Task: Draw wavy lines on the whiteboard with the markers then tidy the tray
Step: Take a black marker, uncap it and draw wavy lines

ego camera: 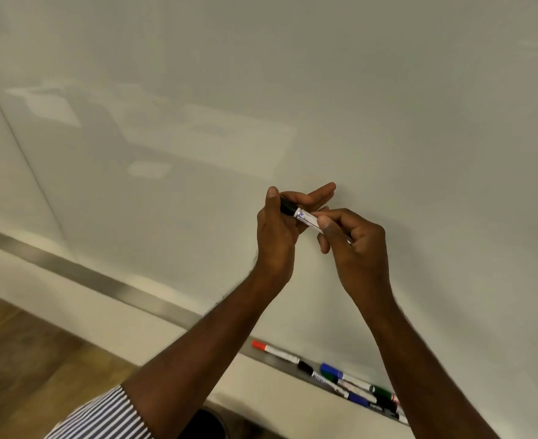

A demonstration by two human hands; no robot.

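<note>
Both hands are raised in front of the blank whiteboard (293, 90). Between them is a white marker with a black cap (304, 217). My left hand (277, 229) pinches the black cap end with thumb and fingers, two fingers stretched out toward the board. My right hand (353, 239) grips the white barrel. The cap sits on the marker. Below, a metal tray (280, 364) on the board's lower edge holds a red-capped marker (274, 351), a blue-capped marker (334, 372), a green-capped marker (383, 392) and others lying in a loose pile.
A metal strip (71, 270) runs along the wall's bottom at the left. Wooden floor (23, 359) shows at lower left. A striped sleeve (103, 419) is at the bottom edge. A vertical seam (17, 147) splits the board at the left.
</note>
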